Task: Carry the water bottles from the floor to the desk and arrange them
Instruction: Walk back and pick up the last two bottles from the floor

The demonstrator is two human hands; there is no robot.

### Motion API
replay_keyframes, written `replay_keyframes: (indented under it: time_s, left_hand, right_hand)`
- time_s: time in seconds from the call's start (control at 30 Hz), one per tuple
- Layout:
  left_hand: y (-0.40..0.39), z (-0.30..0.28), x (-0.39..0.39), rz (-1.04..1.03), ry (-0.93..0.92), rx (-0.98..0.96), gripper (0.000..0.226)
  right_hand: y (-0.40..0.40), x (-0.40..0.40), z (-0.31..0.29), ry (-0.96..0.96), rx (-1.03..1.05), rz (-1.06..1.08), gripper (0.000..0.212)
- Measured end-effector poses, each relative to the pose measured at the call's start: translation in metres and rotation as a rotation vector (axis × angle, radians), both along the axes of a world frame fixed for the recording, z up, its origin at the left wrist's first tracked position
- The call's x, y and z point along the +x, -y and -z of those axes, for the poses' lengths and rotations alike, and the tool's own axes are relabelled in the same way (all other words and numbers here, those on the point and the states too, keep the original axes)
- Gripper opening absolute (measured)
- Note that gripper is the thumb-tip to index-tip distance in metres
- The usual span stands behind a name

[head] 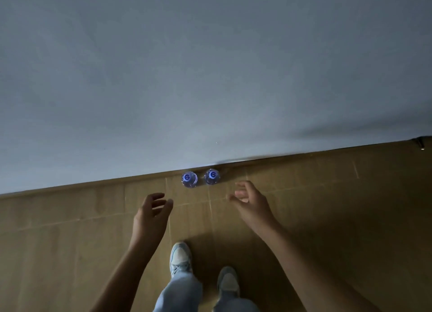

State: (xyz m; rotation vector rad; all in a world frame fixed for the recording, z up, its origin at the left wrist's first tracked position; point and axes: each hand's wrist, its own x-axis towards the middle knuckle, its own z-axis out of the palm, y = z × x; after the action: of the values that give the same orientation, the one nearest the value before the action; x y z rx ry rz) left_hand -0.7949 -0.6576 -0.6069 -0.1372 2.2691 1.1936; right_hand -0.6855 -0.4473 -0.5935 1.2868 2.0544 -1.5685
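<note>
Head view: bottles (200, 178) upright at wall edge (93, 186) — hands (149, 212) apart.

Left cap (187, 177): white "G"-like mark on blue. Right cap (212, 174): same mark.

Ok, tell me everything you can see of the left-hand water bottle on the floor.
The left bottle is seen from straight above: a round blue cap with a white G-like mark, and clear plastic shoulders showing around it. It stands upright on the wooden floor, right at the foot of the grey wall, beside the other bottle with a small gap between. No hand touches it.
</note>
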Motion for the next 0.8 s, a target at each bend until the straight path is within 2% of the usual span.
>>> replay_keyframes:
  time_s: [0.23,0.43,0.47,0.53,0.6,0.7,0.8]
  left_hand:
    - [0.011,0.156,-0.032,0.182,-0.022,-0.051,0.046]
    - [-0.003,0.262,-0.060,0.306,-0.087,-0.041,0.074]
    - [-0.007,0.278,-0.062,0.322,-0.102,-0.016,0.079]
    - [-0.014,0.304,-0.066,0.354,-0.122,0.026,0.090]
    - [-0.019,0.330,-0.068,0.397,-0.127,0.056,0.094]
    - [-0.024,0.354,-0.069,0.443,-0.175,0.106,0.090]
    - [-0.031,0.365,-0.070,0.392,-0.224,0.176,0.077]
  right_hand:
    - [-0.011,-0.019,0.157,0.000,0.027,-0.028,0.066]
    - [-0.018,-0.048,0.269,-0.071,0.023,-0.083,0.098]
    - [-0.019,-0.051,0.286,-0.101,0.013,-0.099,0.096]
    - [-0.019,-0.058,0.314,-0.196,0.029,-0.135,0.079]
    - [-0.021,-0.061,0.342,-0.276,0.121,-0.175,0.069]
    - [-0.025,-0.066,0.368,-0.346,0.176,-0.211,0.072]
    - [-0.028,-0.071,0.386,-0.371,0.160,-0.216,0.071]
